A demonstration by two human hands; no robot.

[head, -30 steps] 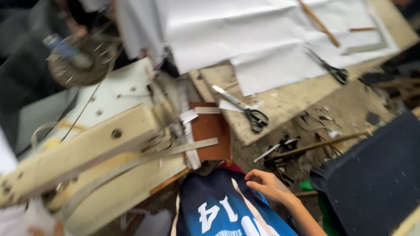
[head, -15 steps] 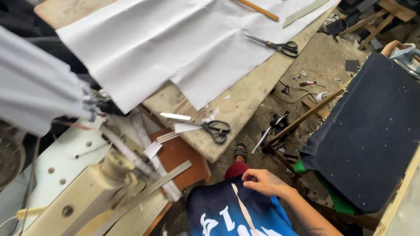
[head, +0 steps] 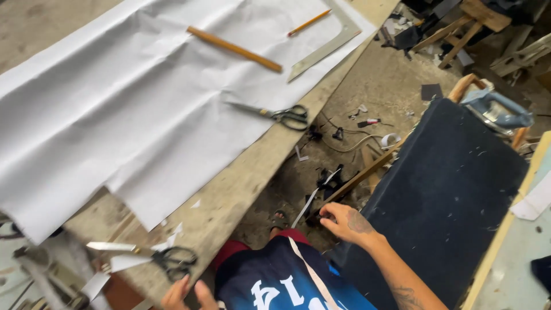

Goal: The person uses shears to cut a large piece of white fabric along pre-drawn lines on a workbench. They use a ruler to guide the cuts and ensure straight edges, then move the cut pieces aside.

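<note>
- Right hand (head: 346, 223), lower centre, fingers curled loosely, touching a white strip (head: 310, 202).
- Left hand (head: 185, 294), bottom edge, open, just below black-handled scissors (head: 150, 256).
- White fabric (head: 143, 97) fills upper left.

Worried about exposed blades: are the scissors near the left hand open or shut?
Shut: the scissors lie flat on the table, blades together in one strip.

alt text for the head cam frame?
A seated person's right hand rests by a dark padded board, and the left hand is near black-handled scissors on a wooden table draped with white fabric.
</note>
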